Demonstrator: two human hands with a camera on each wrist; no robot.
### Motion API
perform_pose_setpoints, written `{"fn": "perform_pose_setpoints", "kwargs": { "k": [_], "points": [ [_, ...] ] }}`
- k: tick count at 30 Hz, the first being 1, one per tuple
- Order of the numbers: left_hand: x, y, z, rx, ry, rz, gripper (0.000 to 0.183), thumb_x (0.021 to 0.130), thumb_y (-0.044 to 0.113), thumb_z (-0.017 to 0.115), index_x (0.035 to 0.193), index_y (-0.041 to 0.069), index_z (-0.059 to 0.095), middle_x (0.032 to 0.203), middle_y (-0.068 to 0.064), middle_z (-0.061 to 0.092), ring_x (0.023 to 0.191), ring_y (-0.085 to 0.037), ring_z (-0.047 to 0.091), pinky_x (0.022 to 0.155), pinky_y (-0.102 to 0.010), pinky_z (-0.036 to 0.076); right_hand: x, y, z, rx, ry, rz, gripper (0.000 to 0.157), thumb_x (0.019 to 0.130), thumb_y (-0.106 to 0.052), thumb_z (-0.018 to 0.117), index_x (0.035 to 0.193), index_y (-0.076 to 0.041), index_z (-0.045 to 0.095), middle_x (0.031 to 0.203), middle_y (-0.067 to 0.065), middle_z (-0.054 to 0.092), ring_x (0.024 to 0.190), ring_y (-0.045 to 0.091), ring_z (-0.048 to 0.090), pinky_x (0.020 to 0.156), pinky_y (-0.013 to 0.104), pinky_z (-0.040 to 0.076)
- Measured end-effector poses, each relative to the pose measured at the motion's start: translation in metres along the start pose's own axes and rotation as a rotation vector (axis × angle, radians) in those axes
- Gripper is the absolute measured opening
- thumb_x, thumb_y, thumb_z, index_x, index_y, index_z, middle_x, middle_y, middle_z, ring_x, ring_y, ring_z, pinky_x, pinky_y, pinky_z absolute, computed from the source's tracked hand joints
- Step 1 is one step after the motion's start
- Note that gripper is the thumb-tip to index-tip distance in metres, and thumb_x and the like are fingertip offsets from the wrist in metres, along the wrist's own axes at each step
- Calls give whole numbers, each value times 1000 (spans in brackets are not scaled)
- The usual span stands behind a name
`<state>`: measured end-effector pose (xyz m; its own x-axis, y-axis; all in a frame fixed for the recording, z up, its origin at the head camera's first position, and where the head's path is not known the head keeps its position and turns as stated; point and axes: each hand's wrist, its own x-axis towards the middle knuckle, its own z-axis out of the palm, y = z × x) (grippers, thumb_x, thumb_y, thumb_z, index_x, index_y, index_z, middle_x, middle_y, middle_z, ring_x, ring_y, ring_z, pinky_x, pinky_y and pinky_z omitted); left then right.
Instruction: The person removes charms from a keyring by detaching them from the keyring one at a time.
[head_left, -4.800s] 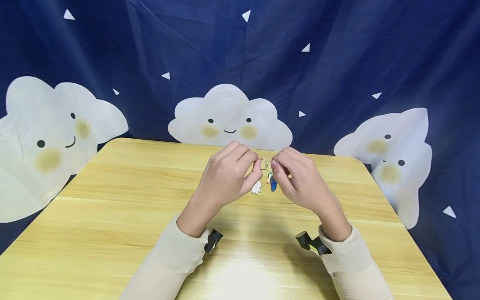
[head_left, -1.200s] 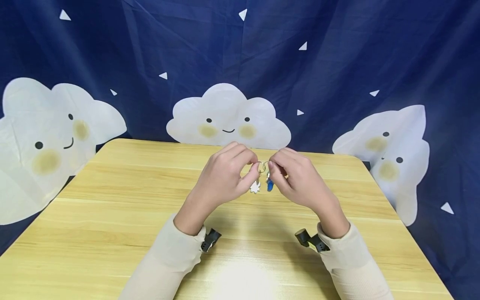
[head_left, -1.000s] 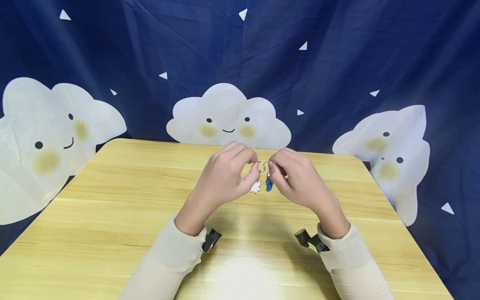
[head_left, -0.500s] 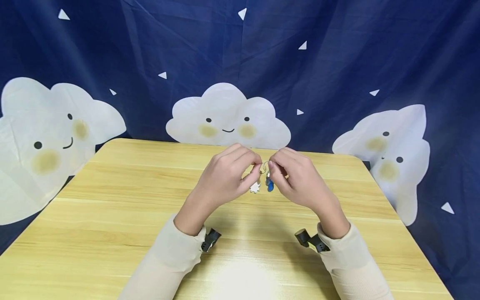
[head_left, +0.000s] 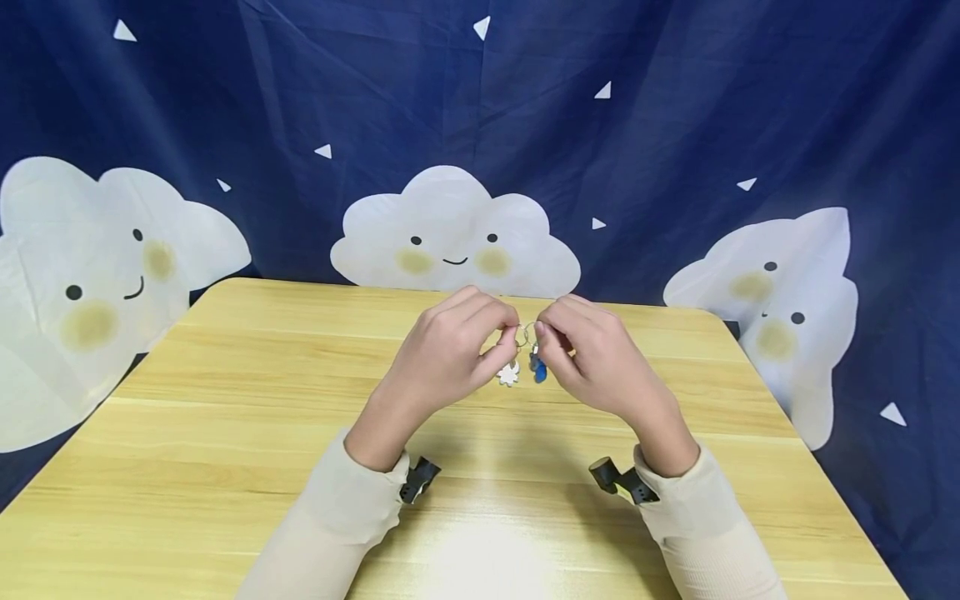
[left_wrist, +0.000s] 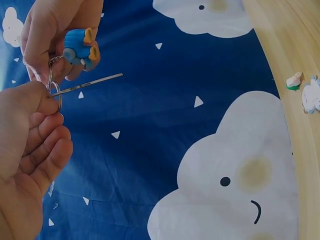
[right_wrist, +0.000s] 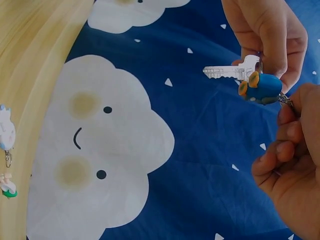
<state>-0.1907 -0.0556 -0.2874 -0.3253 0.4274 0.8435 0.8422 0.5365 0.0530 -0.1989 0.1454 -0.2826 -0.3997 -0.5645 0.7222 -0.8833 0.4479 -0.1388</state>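
Note:
In the head view, my left hand (head_left: 457, 354) and right hand (head_left: 600, 358) face each other above the table, thumb and forefinger of each pinching thin metal. Two thin rings (head_left: 527, 335) overlap between the fingertips. The left fingers pinch at a ring (left_wrist: 59, 97) carrying a silver key (right_wrist: 220, 72), seen edge-on in the left wrist view. My right hand grips the ring of a keychain, whose blue figure charm (left_wrist: 76, 46) with orange feet (right_wrist: 254, 79) dangles on a short chain (right_wrist: 284, 99). Fingertips partly hide both rings.
A white figure charm (head_left: 508, 373) lies on the wooden table (head_left: 225, 467), just beyond my hands. Beside it lies a smaller charm with a green base (right_wrist: 9, 191). Behind the far edge hangs a blue curtain (head_left: 420, 83) printed with clouds.
Since the oldest frame, two overlapping rings have come into view between the fingertips. My left fingertips moved slightly right, then back left; the blue charm swings a little. The right hand barely moved.

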Motion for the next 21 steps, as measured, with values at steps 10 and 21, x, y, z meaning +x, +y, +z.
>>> {"fn": "perform_pose_setpoints", "kwargs": {
  "k": [10, 21],
  "points": [
    [-1, -1, 1, -30, 3, -14, 8, 83, 6, 58, 81, 7, 65, 79, 0, 64, 75, -13, 54, 65, -22, 45, 0, 0, 0, 0, 1, -7, 23, 95, -15, 42, 74, -14, 50, 67, -7, 45, 63, 7, 40, 58, 18, 31],
    [-2, -1, 2, -19, -26, -5, 7, 87, 12, 62, 84, 7, 66, 79, 1, 63, 76, -12, 53, 63, -21, 44, 0, 0, -1, -10, 10, -8, 23, 94, -15, 42, 72, -13, 50, 67, -6, 46, 64, 8, 41, 59, 17, 30]
  ]
}}
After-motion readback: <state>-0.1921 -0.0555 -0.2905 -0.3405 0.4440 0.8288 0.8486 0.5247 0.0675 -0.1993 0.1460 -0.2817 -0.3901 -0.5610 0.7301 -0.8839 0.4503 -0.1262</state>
